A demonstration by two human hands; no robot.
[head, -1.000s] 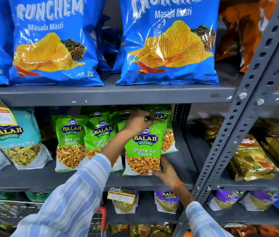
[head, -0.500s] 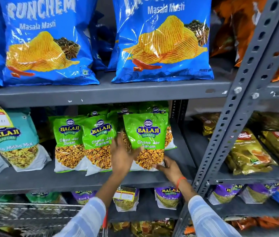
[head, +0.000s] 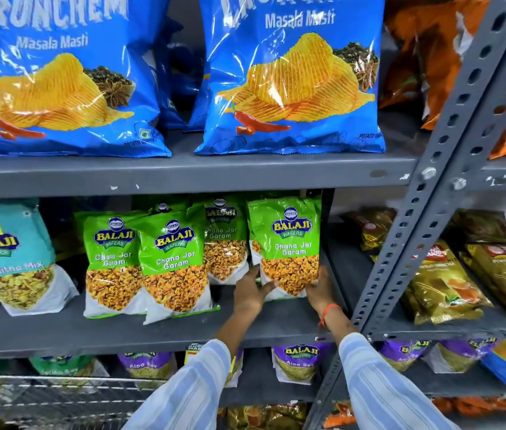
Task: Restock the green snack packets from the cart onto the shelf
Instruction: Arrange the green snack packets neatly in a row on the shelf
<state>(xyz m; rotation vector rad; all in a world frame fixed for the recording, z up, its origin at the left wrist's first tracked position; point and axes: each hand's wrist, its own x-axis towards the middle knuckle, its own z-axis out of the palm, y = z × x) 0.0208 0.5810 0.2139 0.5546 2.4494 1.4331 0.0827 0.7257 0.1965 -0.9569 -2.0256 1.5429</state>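
A green Chana Jor Garam packet [head: 285,243] stands upright at the right end of the middle shelf [head: 152,330]. My left hand [head: 250,291] grips its lower left corner and my right hand [head: 319,290] cups its lower right corner. Left of it stand more green packets: one at the front middle [head: 174,262], one further left [head: 110,259], and one set back [head: 223,240] behind them. The wire cart [head: 43,398] shows at the bottom left; its contents are blurred.
Big blue Crunchem chip bags [head: 288,76] fill the shelf above. A teal Mitha Mix packet [head: 12,259] stands at the left. A grey perforated upright [head: 431,187] runs close on the right, with gold packets [head: 444,280] beyond. Purple packets [head: 295,361] sit on the shelf below.
My left hand dropped from the packet's top to its lower left corner. The packet shifted right and back towards the shelf's right end, both hands now at its base.
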